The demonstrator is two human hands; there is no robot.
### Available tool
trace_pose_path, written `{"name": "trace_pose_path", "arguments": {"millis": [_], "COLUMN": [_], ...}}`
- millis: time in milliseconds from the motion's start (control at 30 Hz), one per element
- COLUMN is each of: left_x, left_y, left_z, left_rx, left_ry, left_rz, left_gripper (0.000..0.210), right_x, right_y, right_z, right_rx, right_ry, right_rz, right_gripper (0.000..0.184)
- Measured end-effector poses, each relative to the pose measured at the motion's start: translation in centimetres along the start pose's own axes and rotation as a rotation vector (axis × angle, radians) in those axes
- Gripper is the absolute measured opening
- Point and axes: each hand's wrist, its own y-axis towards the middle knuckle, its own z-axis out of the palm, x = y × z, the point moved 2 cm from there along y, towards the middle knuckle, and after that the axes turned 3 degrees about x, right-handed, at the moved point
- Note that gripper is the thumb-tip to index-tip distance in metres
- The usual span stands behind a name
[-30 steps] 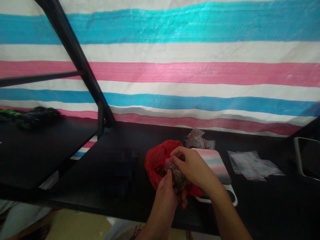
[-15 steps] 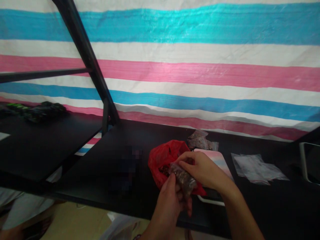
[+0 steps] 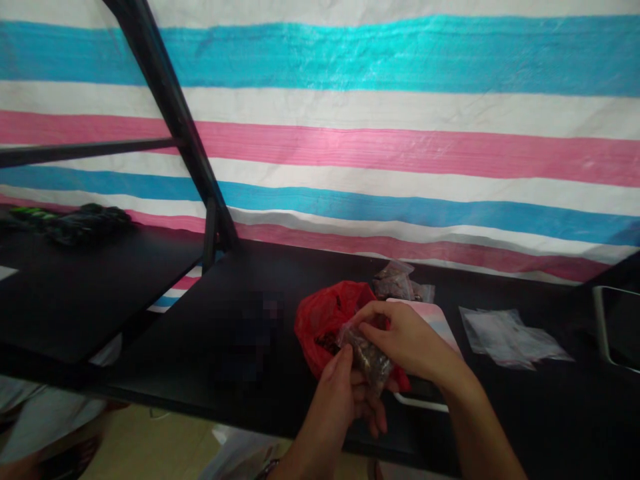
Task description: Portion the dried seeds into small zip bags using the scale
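Both hands hold a small clear zip bag (image 3: 373, 363) filled with brownish pieces too small to name. My left hand (image 3: 345, 390) grips its lower left side, thumb on the front and fingers behind. At the bag's top edge, my right hand (image 3: 395, 333) pinches the plastic between thumb and fingers. Just behind them a red plastic bag (image 3: 320, 313) lies open with dark pieces inside. Partly hidden under my right forearm is a flat device with a pale pink and blue top (image 3: 430, 317), like a small scale.
Filled zip bags (image 3: 397, 280) lie behind the scale-like device. Flat zip bags (image 3: 510, 337) are spread to the right, near a pale-framed object (image 3: 603, 327). A dark frame post (image 3: 170, 107) rises at left; a dark bundle (image 3: 85, 223) lies beyond it. A person's leg shows at lower left.
The filled zip bag has tilted slightly in my hands, and the lower fingers of my left hand have spread a little. My grip on the bag stays much the same.
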Motion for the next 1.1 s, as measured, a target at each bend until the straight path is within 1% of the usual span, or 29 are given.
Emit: {"name": "trace_pose_path", "arguments": {"millis": [100, 200, 300, 367, 400, 467, 500, 533, 567, 600, 633, 700, 767, 867, 1000, 1033, 1100], "left_x": [-0.2, -0.3, -0.6, -1.0, -1.3, -2.0, -2.4, -2.8, -3.1, -3.4, -3.6, -3.8, -3.8, -3.5, -3.0, -2.9, -2.8], "left_y": [-0.1, -0.3, -1.1, -1.8, -2.2, -2.8, -3.1, -3.3, -3.4, -3.5, -3.5, -3.4, -3.3, -3.1, -2.8, -2.8, -2.7], "left_z": [0.2, 0.4, 0.5, 0.6, 0.7, 0.8, 0.9, 0.9, 0.9, 1.0, 1.0, 0.9, 0.8, 0.7, 0.3, 0.2, 0.1], "left_rx": [0.003, -0.045, -0.111, -0.151, -0.175, -0.237, -0.269, -0.291, -0.306, -0.316, -0.323, -0.335, -0.353, -0.355, -0.315, -0.306, -0.295], "left_ry": [0.012, 0.041, 0.154, 0.258, 0.302, 0.376, 0.410, 0.446, 0.481, 0.514, 0.541, 0.576, 0.588, 0.596, 0.669, 0.701, 0.760], "left_rz": [0.003, 0.046, 0.125, 0.185, 0.222, 0.319, 0.374, 0.420, 0.456, 0.482, 0.501, 0.522, 0.535, 0.539, 0.562, 0.579, 0.613], "left_gripper": [0.079, 0.079, 0.082, 0.082, 0.079, 0.069, 0.063, 0.057, 0.052, 0.049, 0.047, 0.046, 0.046, 0.045, 0.037, 0.035, 0.032], "right_x": [0.1, 0.1, 0.0, 0.0, -0.1, -0.2, -0.3, -0.4, -0.5, -0.5, -0.7, -1.1, -1.9, -3.8, -7.0, -7.5, -7.5], "right_y": [0.0, 0.0, -0.2, -0.4, -0.6, -0.8, -0.9, -1.0, -1.2, -1.3, -1.5, -1.9, -2.6, -3.6, -4.0, -3.8, -3.3], "right_z": [0.0, -0.1, -0.6, -1.1, -1.3, -1.9, -2.2, -2.5, -2.8, -3.2, -3.7, -4.8, -6.2, -8.0, -9.2, -9.3, -9.5], "right_rx": [-0.032, -0.035, -0.016, -0.028, -0.034, -0.055, -0.060, -0.055, -0.042, -0.034, -0.040, -0.085, -0.169, -0.281, -0.330, -0.361, -0.476], "right_ry": [-0.027, 0.002, 0.064, 0.097, 0.113, 0.134, 0.136, 0.132, 0.120, 0.107, 0.096, 0.091, 0.107, 0.096, -0.101, -0.161, -0.261], "right_rz": [0.008, -0.024, -0.041, -0.066, -0.085, -0.115, -0.125, -0.134, -0.141, -0.143, -0.142, -0.120, -0.077, 0.005, 0.128, 0.154, 0.176], "right_gripper": [0.023, 0.023, 0.018, 0.015, 0.020, 0.037, 0.040, 0.036, 0.029, 0.022, 0.019, 0.021, 0.025, 0.029, 0.019, 0.018, 0.021]}}
